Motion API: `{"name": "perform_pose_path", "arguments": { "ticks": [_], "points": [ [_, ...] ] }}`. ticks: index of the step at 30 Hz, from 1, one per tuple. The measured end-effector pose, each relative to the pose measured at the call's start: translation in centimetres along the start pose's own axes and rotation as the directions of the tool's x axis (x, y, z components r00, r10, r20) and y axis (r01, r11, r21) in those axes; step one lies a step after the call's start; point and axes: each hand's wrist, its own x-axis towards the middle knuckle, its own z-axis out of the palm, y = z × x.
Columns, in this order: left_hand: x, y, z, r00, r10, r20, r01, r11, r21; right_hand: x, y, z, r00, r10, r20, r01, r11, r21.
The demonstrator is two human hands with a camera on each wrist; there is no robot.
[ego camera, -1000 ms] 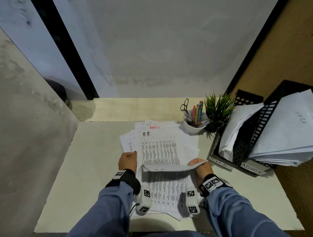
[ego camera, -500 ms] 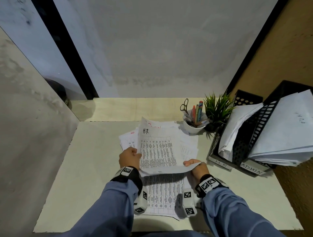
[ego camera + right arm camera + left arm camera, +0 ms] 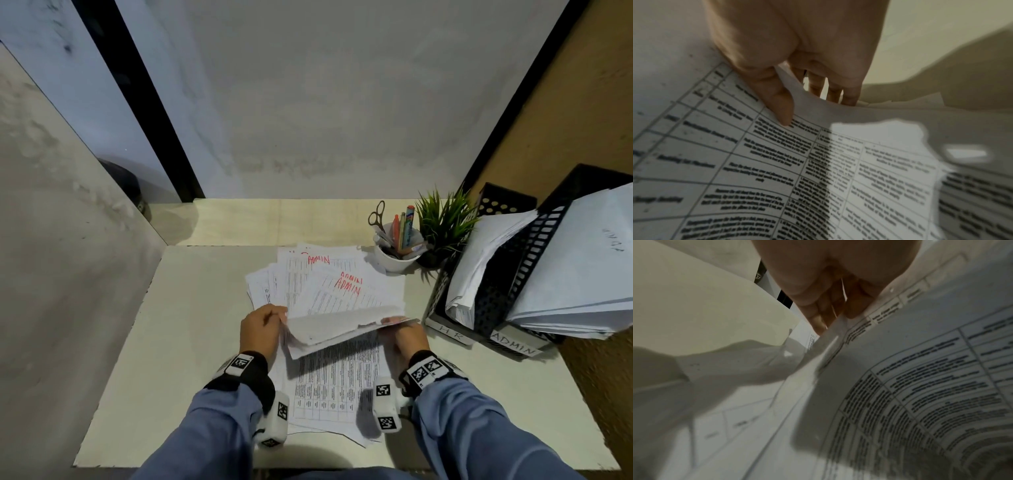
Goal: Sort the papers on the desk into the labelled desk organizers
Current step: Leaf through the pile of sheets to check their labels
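A loose pile of printed sheets (image 3: 329, 387) lies on the desk in front of me. Both hands lift the near edges of a bundle of sheets (image 3: 346, 318) off it. My left hand (image 3: 262, 329) pinches the bundle's left edge (image 3: 835, 327), and my right hand (image 3: 407, 334) pinches its right edge (image 3: 809, 100) between thumb and fingers. Sheets marked ADMIN in red (image 3: 347, 286) show at the far end. Two black mesh organizers stand at the right: one labelled HR (image 3: 450, 330), one labelled ADMIN (image 3: 513, 344), both holding papers.
A white cup with scissors and pens (image 3: 395, 253) and a small green plant (image 3: 443, 222) stand behind the pile, beside the organizers. Walls close the desk (image 3: 171, 342) at the left and back. A brown board runs along the right.
The top sheet marked H-R is now raised and folded back toward me, showing ADMIN sheets beneath. Both hands lifted their paper edges higher.
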Motion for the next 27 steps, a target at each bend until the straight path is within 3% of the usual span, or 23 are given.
{"name": "perform_pose_path", "arguments": {
  "ticks": [2, 4, 7, 9, 12, 15, 18, 20, 23, 25, 27],
  "points": [
    [-0.3, 0.6, 0.2, 0.994, -0.094, 0.05, 0.1, 0.985, -0.144, -0.7, -1.3, -0.2, 0.998, -0.058, -0.032, 0.057, 0.997, -0.054],
    [-0.4, 1.4, 0.3, 0.978, -0.169, 0.126, 0.197, 0.947, -0.255, -0.8, -1.7, -0.2, 0.998, -0.028, -0.053, 0.027, 0.999, -0.032],
    [-0.4, 1.8, 0.6, 0.949, -0.199, 0.244, 0.276, 0.9, -0.337, -0.9, -1.9, 0.1, 0.999, 0.042, 0.021, -0.046, 0.971, 0.236],
    [-0.5, 2.3, 0.9, 0.936, -0.162, 0.312, 0.265, 0.909, -0.322, -1.2, -2.9, 0.2, 0.996, 0.024, 0.089, -0.048, 0.96, 0.275],
    [-1.7, 4.8, 2.0, 0.97, 0.03, 0.243, 0.019, 0.981, -0.195, -2.4, -5.2, 0.6, 0.981, -0.117, 0.152, 0.09, 0.98, 0.177],
    [-2.7, 7.8, 2.6, 0.973, 0.214, 0.084, -0.193, 0.96, -0.204, -4.0, -8.2, 1.2, 0.908, -0.397, 0.134, 0.4, 0.916, -0.001],
    [-3.6, 10.1, 2.8, 0.942, 0.328, -0.069, -0.335, 0.915, -0.224, -6.6, -10.5, 1.5, 0.798, -0.599, 0.068, 0.59, 0.8, 0.112],
    [-4.2, 10.3, 2.8, 0.926, 0.371, -0.066, -0.377, 0.908, -0.181, -7.6, -10.6, 1.4, 0.769, -0.64, 0.016, 0.631, 0.762, 0.149],
    [-4.5, 7.6, 2.7, 0.948, 0.315, 0.054, -0.314, 0.949, -0.023, -7.2, -8.0, 1.5, 0.873, -0.479, 0.092, 0.477, 0.878, 0.043],
    [-4.3, 5.1, 2.6, 0.971, 0.175, 0.163, -0.194, 0.975, 0.104, -6.2, -5.5, 1.5, 0.939, -0.308, 0.152, 0.326, 0.939, -0.11],
    [-4.8, 4.1, 2.5, 0.987, 0.029, 0.159, -0.038, 0.998, 0.056, -5.4, -4.1, 1.4, 0.968, -0.206, 0.146, 0.226, 0.964, -0.14]
  ]
}}
